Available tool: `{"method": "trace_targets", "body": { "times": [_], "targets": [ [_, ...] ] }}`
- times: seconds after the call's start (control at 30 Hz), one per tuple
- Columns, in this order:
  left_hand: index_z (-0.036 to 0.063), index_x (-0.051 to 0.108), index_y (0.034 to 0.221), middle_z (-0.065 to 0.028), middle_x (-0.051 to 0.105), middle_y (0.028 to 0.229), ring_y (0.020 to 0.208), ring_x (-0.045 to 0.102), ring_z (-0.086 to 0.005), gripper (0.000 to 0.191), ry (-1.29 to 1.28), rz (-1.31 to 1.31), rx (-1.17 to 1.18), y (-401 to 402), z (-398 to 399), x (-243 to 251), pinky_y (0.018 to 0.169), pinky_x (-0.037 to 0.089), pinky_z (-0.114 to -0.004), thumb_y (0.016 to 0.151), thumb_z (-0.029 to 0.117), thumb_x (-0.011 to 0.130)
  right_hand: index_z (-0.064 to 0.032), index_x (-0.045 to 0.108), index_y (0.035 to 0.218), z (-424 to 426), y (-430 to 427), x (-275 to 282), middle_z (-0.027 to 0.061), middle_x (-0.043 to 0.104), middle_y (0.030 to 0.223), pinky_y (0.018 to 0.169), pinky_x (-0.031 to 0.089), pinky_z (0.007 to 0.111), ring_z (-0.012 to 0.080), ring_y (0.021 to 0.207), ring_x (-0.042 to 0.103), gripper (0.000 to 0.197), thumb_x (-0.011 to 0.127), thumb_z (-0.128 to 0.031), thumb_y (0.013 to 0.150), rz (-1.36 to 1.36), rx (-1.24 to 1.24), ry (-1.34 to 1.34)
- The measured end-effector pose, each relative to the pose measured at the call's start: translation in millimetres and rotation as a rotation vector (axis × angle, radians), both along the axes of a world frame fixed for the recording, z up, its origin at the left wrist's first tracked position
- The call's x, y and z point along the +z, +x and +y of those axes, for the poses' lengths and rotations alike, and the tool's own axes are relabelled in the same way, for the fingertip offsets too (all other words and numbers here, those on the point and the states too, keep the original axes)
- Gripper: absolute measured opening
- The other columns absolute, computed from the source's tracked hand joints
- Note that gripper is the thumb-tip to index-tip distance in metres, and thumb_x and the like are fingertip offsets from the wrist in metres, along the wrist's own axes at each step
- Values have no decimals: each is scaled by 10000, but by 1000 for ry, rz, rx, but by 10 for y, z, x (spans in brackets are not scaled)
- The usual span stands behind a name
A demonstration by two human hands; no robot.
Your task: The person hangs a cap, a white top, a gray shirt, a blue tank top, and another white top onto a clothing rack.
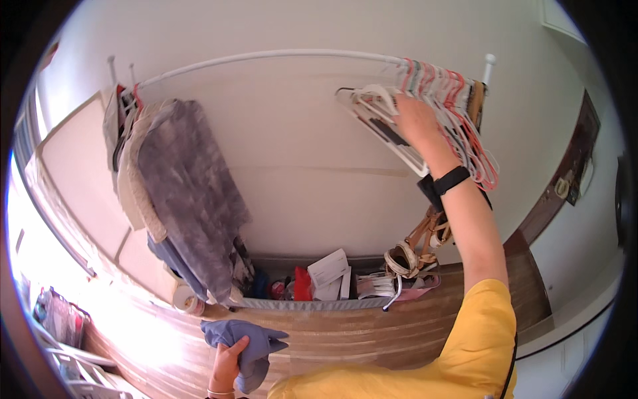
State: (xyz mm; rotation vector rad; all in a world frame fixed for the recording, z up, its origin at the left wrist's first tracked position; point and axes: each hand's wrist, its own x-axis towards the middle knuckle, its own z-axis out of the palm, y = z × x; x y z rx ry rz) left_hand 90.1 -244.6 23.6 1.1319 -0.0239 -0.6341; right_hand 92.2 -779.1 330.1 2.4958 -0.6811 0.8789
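Note:
Low in the view, my left hand (229, 363) grips a bunched blue-grey garment (254, 351), thumb on top of the cloth. My right hand (417, 119) is raised at the right part of the white clothes rail (279, 54), closed around white clothes hangers (394, 142) that slant out to the left of the others. My fingertips are partly hidden behind the hangers. Beside and behind that hand, several white and coral-red hangers (456, 92) hang close together on the rail. A black band (451, 180) circles my right wrist.
Left on the rail hang a mottled grey garment (187, 174) and cream clothes (137, 184). Below stands a grey fabric bin (319, 304) holding white boxes (329, 269) and a red item (302, 283). Straps with a pale cuff (401, 260) dangle at right. A white tub (187, 300) sits on the wooden floor (339, 339).

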Motion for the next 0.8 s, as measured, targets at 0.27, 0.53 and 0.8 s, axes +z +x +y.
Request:
{"method": "trace_targets", "body": {
  "times": [0.27,0.53,0.8],
  "targets": [
    [-42,481,1248,-162,611,1145,1016,624,-294,392,-129,77,270,-122,886,-169,908,511,-415,915,147,563,-31,624,1053,-150,286,29,247,639,986,822,474,491,405,971,605,332,528,-273,846,-94,90,246],
    [12,511,1243,-107,624,1130,1005,620,-229,378,-425,224,456,-325,1859,-38,899,502,-376,947,244,552,-104,584,855,1967,-98,-446,-54,405,625,496,273,195,29,554,370,239,531,-317,952,-396,701,922],
    [11,509,1247,-122,614,1155,1025,615,-216,385,-410,257,459,-731,2927,18,924,490,-363,931,221,575,-97,554,933,4850,-107,-2210,-40,432,568,391,283,177,20,455,393,222,474,-295,992,118,1040,1634]
  ]
}}
